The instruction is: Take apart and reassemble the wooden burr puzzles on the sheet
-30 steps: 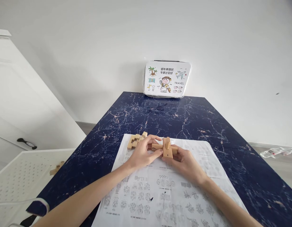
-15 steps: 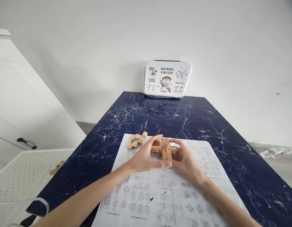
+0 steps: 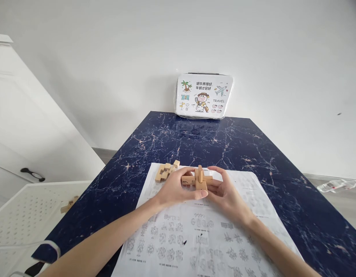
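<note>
1. Shifted slightly leftward since the earlier frame, the wooden cross [image 3: 200,186] sits between both hands' fingers, over the printed sheet [image 3: 192,234].
2. Left hand [image 3: 173,189]: fingers curled around the cross's left side, thumb along its near end.
3. Right hand [image 3: 229,197]: index finger raised, farther from the cross now; lower fingers by its right bar, grip unclear.
4. Small blocks [image 3: 160,172], unmoved, lie left of the left fingers.

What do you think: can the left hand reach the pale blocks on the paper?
Probably yes: the pale blocks lie close beside the left hand with nothing visible between, though it is busy holding the wooden cross.
</note>
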The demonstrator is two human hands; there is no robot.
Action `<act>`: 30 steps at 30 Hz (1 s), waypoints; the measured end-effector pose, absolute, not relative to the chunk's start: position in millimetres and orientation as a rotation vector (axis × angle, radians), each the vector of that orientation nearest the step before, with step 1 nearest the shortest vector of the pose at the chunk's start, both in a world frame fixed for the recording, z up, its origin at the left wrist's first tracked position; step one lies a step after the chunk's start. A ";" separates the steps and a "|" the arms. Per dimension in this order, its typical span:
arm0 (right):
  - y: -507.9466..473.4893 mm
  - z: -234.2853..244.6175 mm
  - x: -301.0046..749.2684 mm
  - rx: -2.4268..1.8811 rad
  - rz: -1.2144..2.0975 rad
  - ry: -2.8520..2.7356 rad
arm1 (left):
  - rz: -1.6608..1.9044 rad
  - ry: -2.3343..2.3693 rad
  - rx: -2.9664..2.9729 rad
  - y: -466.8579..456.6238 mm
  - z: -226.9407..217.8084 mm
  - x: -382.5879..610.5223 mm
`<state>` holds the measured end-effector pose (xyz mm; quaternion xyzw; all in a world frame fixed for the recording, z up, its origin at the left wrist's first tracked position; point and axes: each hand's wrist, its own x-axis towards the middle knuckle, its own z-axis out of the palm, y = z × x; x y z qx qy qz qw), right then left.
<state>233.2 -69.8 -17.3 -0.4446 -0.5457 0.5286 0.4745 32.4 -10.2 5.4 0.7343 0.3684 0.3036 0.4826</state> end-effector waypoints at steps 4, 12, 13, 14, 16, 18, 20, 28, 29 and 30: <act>-69.4 -15.1 236.3 -1.118 1.229 -1.433 | 0.710 0.933 1.716 -11.2 10.3 32.0; -71.7 -16.2 239.5 -1.280 0.926 -1.607 | 0.721 0.867 1.835 -10.2 4.4 33.5; -72.1 -15.6 239.9 -1.289 0.899 -1.636 | 0.722 0.856 1.854 -10.1 4.0 33.7; -72.6 -15.0 240.1 -1.289 0.874 -1.664 | 0.719 0.844 1.868 -10.2 3.8 33.8; -73.3 -14.3 240.0 -1.258 0.824 -1.717 | 0.702 0.814 1.883 -10.5 3.9 33.9; -73.9 -14.8 239.3 -1.209 0.772 -1.761 | 0.676 0.788 1.880 -10.7 3.9 33.8; -74.7 -16.2 238.0 -1.176 0.714 -1.767 | 0.672 0.772 1.865 -10.5 3.6 33.7; -76.2 -17.9 235.9 -1.191 0.646 -1.653 | 0.682 0.789 1.889 -7.7 3.7 33.4; -75.9 -17.7 236.3 -1.188 0.635 -1.646 | 0.687 0.781 1.891 -7.3 4.4 33.4; -75.5 -17.5 236.7 -1.186 0.624 -1.640 | 0.691 0.768 1.891 -6.9 5.2 33.3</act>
